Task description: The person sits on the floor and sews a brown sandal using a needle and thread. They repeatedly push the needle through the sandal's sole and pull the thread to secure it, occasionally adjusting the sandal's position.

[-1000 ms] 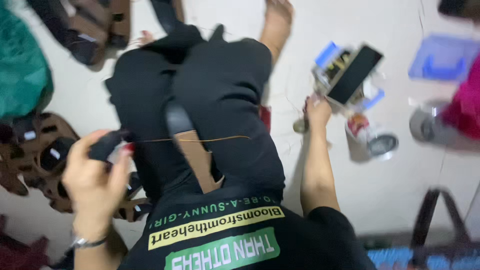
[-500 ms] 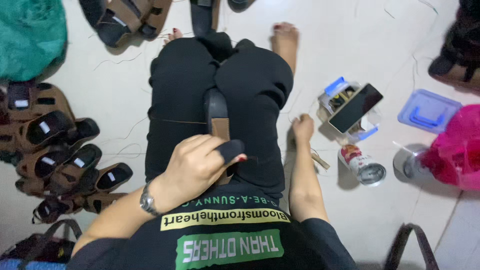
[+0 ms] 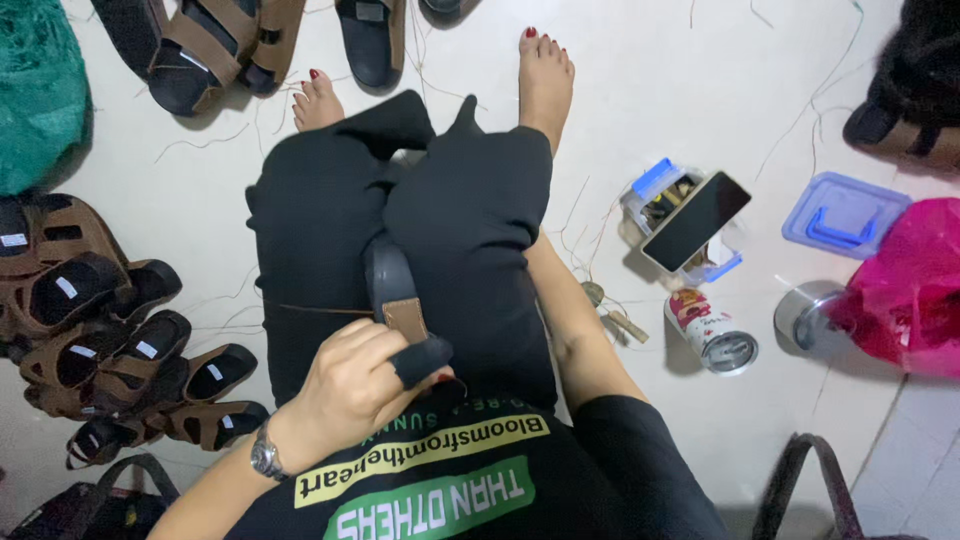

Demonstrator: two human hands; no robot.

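Several brown sandals (image 3: 95, 340) lie piled at the left edge of the frame, partly cut off, so an exact count is hard. Near the lower centre, the left hand (image 3: 355, 385) (a black cover on one finger, a watch on the wrist) closes its fingers over the near end of a dark sandal strap (image 3: 392, 285) lying on the lap. One thin thread (image 3: 310, 310) runs left from it. The right hand is hidden behind the leg; its fingers I cannot tell. At the right, one phone (image 3: 695, 220) rests on a small box, one tin can (image 3: 712, 330) below it, one blue lid (image 3: 845, 215) farther right.
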